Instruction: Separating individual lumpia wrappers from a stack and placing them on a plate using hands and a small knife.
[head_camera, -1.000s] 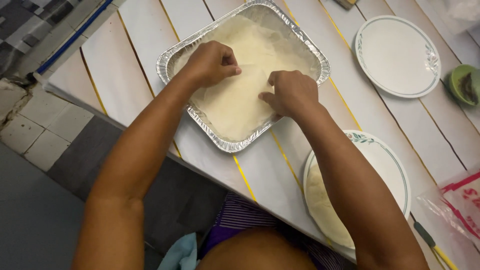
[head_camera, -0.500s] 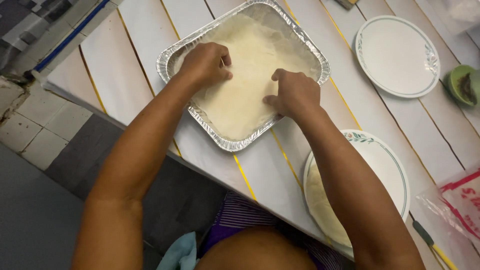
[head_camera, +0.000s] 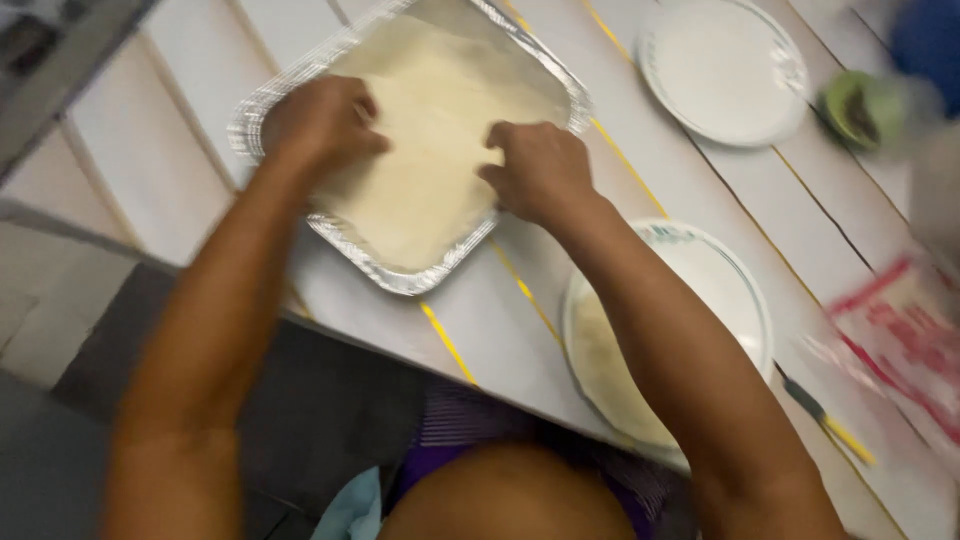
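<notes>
1. Head view: my left hand rests on the pale sheet of dough near the left edge of the foil baking tray, fingers curled inward and tips pressed down on the dough.
2. My right hand sits at the tray's right side, knuckles up, fingers bent and drawn close together, their tips on the dough's edge. Whether they pinch it or only press it I cannot tell, as the picture is blurred.
3. The dough lies flat inside the tray and covers most of its bottom; the tray sits on the white slatted table, close to its near edge.
4. Just right of the tray, under my right forearm, stands a white plate with a patterned rim; another pale dough round lies on its near half.
5. Farther off, at the top right, is a second white plate, well apart from the tray, with a small green bowl just beyond it.
6. At the right edge lies a blurred red and white package, and near it a thin tool with a yellow handle lies on the table.
</notes>
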